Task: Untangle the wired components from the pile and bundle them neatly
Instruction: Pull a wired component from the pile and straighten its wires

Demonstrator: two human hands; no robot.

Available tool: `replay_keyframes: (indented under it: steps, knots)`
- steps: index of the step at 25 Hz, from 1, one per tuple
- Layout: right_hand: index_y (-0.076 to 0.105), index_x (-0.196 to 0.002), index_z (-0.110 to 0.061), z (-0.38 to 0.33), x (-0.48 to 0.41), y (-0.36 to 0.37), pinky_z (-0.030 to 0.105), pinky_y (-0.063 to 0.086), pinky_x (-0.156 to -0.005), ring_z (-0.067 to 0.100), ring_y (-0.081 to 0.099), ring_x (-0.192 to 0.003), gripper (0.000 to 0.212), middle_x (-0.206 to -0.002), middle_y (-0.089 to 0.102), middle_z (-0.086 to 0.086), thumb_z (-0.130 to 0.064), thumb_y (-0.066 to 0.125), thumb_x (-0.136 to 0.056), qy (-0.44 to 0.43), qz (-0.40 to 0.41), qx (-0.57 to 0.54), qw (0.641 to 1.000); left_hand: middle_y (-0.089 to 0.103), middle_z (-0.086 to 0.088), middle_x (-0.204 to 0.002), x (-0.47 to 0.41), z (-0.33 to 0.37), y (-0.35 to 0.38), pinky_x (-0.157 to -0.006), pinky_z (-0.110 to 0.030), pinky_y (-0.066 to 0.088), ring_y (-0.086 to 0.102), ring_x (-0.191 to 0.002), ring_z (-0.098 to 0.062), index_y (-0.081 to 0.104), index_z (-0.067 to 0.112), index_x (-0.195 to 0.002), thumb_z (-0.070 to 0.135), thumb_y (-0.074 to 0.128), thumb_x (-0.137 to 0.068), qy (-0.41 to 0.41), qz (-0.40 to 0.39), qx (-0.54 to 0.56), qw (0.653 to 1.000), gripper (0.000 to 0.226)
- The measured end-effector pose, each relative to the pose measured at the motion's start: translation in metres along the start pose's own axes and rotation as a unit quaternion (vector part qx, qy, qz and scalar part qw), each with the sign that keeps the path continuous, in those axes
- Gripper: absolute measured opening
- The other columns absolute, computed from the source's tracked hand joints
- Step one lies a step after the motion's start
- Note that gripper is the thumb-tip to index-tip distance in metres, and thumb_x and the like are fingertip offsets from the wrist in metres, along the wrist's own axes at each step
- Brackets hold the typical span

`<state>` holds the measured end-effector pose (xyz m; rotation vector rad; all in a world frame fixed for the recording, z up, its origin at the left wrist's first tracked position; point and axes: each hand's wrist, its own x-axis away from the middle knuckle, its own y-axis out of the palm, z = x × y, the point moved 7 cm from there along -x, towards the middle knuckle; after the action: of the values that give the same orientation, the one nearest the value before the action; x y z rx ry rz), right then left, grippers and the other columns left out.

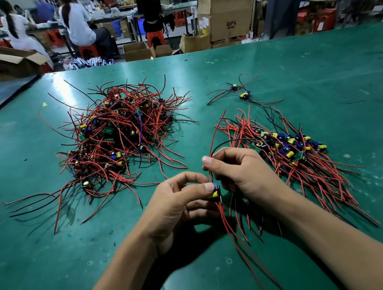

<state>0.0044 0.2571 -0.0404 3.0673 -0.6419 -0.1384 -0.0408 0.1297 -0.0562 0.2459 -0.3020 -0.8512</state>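
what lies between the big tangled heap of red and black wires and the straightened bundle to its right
Head view: mostly bare green table mat. Only stray ends from the tangled heap and straightened bundle reach in.

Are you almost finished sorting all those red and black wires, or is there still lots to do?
About halfway, at a guess. Done: a lined-up bundle lies beside the right hand. In hand: the left hand pinches one blue-and-yellow wired component while the right hand pinches its wires. Left: the tangled pile, which looks the bigger heap, plus two loose components farther back.
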Motion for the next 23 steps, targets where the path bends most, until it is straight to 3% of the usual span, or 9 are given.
replay_keyframes:
  steps: [4,7,10,12,15,19,23]
  knots:
    - [0.066,-0.070,-0.016,0.001,0.000,0.005,0.014,0.030,-0.040,0.004,0.036,-0.041,0.021,-0.053,0.054,-0.006,-0.021,0.074,-0.088,0.010,-0.024,-0.032,0.999,0.064,-0.015,-0.077,0.000,-0.003,-0.001,-0.061,-0.033,0.056,0.066,-0.057,-0.029,0.070,0.009,-0.086,0.015,0.073,-0.070,-0.019,0.012,-0.015,1.000,0.017]
    - [0.068,-0.068,-0.021,0.004,0.001,0.008,0.015,0.036,-0.047,0.003,0.042,-0.046,0.022,-0.059,0.059,-0.006,-0.026,0.076,-0.087,0.001,-0.038,-0.021,0.999,0.066,-0.014,-0.074,-0.001,-0.004,-0.001,-0.056,-0.031,0.057,0.068,-0.060,-0.031,0.072,0.009,-0.078,0.017,0.072,-0.076,-0.013,0.036,-0.015,0.999,0.008]
    - [0.072,-0.079,-0.022,0.006,0.003,0.009,0.031,0.048,-0.064,0.005,0.052,-0.061,0.017,-0.073,0.063,-0.006,-0.037,0.079,-0.083,-0.008,-0.046,0.054,0.997,0.064,-0.010,-0.067,-0.001,-0.001,-0.006,-0.049,-0.027,0.056,0.066,-0.054,-0.027,0.071,0.007,-0.072,0.010,0.068,-0.085,0.018,0.067,-0.030,0.997,0.013]
    - [0.074,-0.082,-0.023,0.006,0.003,0.007,0.037,0.051,-0.073,0.003,0.054,-0.065,0.016,-0.070,0.062,-0.011,-0.039,0.079,-0.084,-0.011,-0.029,0.099,0.995,0.061,-0.008,-0.062,-0.001,0.001,-0.008,-0.043,-0.023,0.051,0.063,-0.049,-0.024,0.068,0.003,-0.073,0.006,0.066,-0.086,0.031,0.070,-0.047,0.996,0.014]
    - [0.070,-0.069,-0.016,0.000,0.001,0.003,0.015,0.038,-0.052,-0.001,0.043,-0.047,0.027,-0.052,0.052,-0.014,-0.035,0.075,-0.088,-0.033,-0.016,0.132,0.991,0.059,-0.010,-0.061,-0.001,0.002,-0.004,-0.041,-0.018,0.046,0.060,-0.046,-0.021,0.064,0.000,-0.076,0.001,0.065,-0.087,0.033,0.043,-0.065,0.996,0.011]
    - [0.068,-0.079,0.003,0.006,-0.003,-0.006,0.014,0.022,-0.035,0.006,0.029,-0.035,0.030,-0.048,0.047,-0.008,-0.024,0.072,-0.090,0.037,0.036,-0.012,0.999,0.061,-0.010,-0.065,0.000,0.003,0.004,-0.045,-0.018,0.048,0.061,-0.049,-0.020,0.064,-0.001,-0.080,0.001,0.065,-0.087,0.034,0.002,-0.079,0.996,0.007]
    - [0.064,-0.077,-0.005,0.012,-0.003,-0.011,0.019,0.019,-0.040,0.005,0.026,-0.033,0.030,-0.050,0.041,-0.007,-0.028,0.065,-0.095,0.105,0.090,-0.119,0.983,0.062,-0.007,-0.064,0.002,0.004,0.008,-0.046,-0.017,0.047,0.060,-0.050,-0.018,0.067,0.003,-0.077,0.002,0.066,-0.085,0.044,-0.020,-0.104,0.993,0.009]
